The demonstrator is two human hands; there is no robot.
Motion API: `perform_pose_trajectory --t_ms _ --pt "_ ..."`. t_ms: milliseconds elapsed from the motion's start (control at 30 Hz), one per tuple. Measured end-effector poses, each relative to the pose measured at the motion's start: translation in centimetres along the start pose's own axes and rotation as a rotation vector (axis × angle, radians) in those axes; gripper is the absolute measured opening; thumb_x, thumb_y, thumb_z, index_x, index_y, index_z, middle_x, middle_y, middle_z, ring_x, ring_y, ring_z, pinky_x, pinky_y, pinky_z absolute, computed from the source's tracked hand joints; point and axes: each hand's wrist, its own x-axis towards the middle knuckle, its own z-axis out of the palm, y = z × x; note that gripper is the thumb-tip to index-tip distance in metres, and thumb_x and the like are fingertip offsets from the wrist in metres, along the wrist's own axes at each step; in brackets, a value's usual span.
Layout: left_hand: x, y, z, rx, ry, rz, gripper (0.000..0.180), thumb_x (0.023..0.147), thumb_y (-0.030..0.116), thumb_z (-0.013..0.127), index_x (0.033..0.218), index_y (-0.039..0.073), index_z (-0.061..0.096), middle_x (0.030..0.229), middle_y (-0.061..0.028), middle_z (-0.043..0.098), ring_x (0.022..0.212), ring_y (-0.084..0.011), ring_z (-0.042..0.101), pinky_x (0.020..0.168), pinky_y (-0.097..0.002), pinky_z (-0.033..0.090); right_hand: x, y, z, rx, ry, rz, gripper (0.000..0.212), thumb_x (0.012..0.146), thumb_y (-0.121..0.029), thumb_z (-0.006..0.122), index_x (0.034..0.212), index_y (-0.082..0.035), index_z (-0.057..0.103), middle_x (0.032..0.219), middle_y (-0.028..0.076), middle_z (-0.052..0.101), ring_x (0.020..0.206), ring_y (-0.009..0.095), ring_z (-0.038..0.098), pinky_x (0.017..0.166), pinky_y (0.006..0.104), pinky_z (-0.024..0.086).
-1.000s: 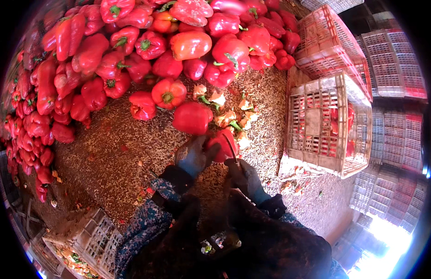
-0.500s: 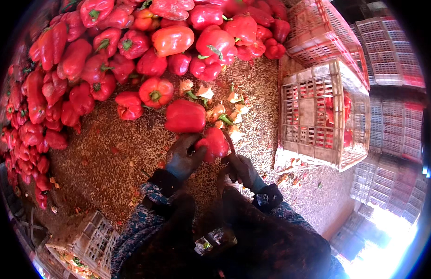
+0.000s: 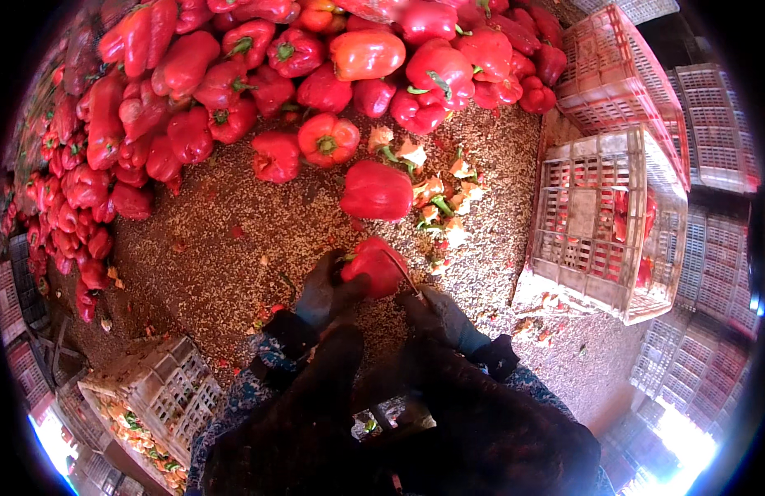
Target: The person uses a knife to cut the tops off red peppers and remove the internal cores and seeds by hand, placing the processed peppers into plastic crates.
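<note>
A red bell pepper (image 3: 374, 269) is gripped in my gloved left hand (image 3: 325, 293), whose fingers close round its left side. A bit of green shows by those fingers. My gloved right hand (image 3: 442, 318) is closed on a thin knife (image 3: 405, 276). The blade slants up and left against the pepper's right side; how deep it goes I cannot tell. A larger whole red pepper (image 3: 376, 191) lies just beyond, apart from both hands. Several cut-out pepper cores (image 3: 439, 202) with green stems are scattered to its right.
A big heap of red peppers (image 3: 225, 83) spreads across the far and left sides. Pale seeds cover the ground (image 3: 225, 240). At the right stands a slatted crate (image 3: 585, 223) with red pieces inside. A crate of cores and scraps (image 3: 172, 397) sits at lower left.
Both hands and the pepper have drawn nearer to me, away from the large pepper. The knife blade has gone from nearly upright to slanting against the pepper. The whole view has shifted.
</note>
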Motion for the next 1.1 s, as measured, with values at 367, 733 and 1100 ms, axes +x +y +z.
perform_pose_trajectory --t_ms 367,733,1100 --pt "1.5 1.2 -0.6 0.089 0.190 0.278 0.059 0.082 0.027 0.082 0.127 -0.001 0.055 0.108 -0.0147 0.065 0.099 -0.0219 0.064 0.082 -0.0359 0.055 3.3 -0.1 -0.1 -0.200 -0.062 0.085 0.032 0.100 -0.029 0.059 0.119 -0.004 0.061 0.081 0.003 0.065 0.068 0.011 0.060 0.056 0.0293 0.048" --pt "2.6 -0.6 -1.0 0.520 0.320 0.555 0.044 0.081 0.030 0.083 0.113 0.005 0.065 0.107 -0.0073 0.066 0.100 -0.0200 0.063 0.087 -0.0340 0.052 3.9 -3.5 1.3 -0.009 -0.111 0.249 0.026 0.101 -0.031 0.060 0.102 -0.005 0.055 0.079 0.002 0.060 0.061 0.010 0.057 0.051 0.0263 0.045" --pt "3.5 -2.3 -2.0 0.430 0.286 0.474 0.049 0.086 0.031 0.081 0.118 0.000 0.060 0.105 -0.0085 0.067 0.098 -0.0176 0.064 0.085 -0.0332 0.054 3.3 0.5 2.6 -0.446 0.053 0.171 0.032 0.102 -0.036 0.055 0.095 -0.006 0.058 0.068 0.003 0.057 0.061 0.016 0.059 0.055 0.0309 0.047"
